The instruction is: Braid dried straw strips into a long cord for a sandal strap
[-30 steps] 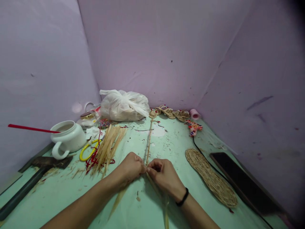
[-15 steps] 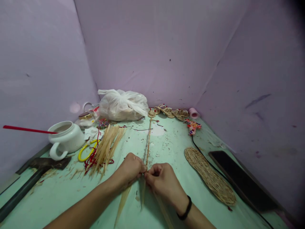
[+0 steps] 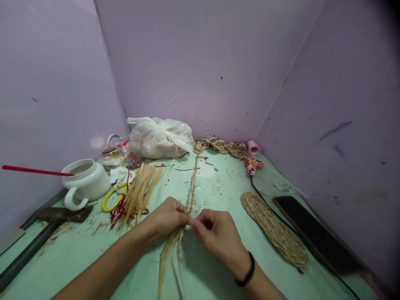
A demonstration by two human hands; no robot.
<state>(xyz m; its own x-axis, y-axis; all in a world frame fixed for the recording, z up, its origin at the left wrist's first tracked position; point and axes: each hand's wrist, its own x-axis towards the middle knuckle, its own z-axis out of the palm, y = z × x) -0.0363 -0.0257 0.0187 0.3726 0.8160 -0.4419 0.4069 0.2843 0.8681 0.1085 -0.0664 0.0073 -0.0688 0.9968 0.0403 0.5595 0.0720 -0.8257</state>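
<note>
A thin tan braid (image 3: 194,183) of plant fibre runs from the back of the table toward me. At its near end my left hand (image 3: 170,217) is closed in a pinch around it. My right hand (image 3: 217,231), a black band on its wrist, pinches at the same spot, its thumb and fingertip together by the left fingers. Loose flat straw strips (image 3: 165,262) hang from the pinch toward the table's near edge. The exact crossing of the strips is hidden by my fingers.
To the left lie a straw bundle (image 3: 142,191), yellow-handled scissors (image 3: 108,202), a hammer (image 3: 46,229) and a white pot (image 3: 90,181). A plastic bag (image 3: 161,139) and small woven sandals (image 3: 218,146) sit behind. Rightward are a woven sole (image 3: 275,229) and a phone (image 3: 315,233).
My right fingertips have moved slightly up and left against the braid end. The strip that hung under my right hand has swung left, beside the others.
</note>
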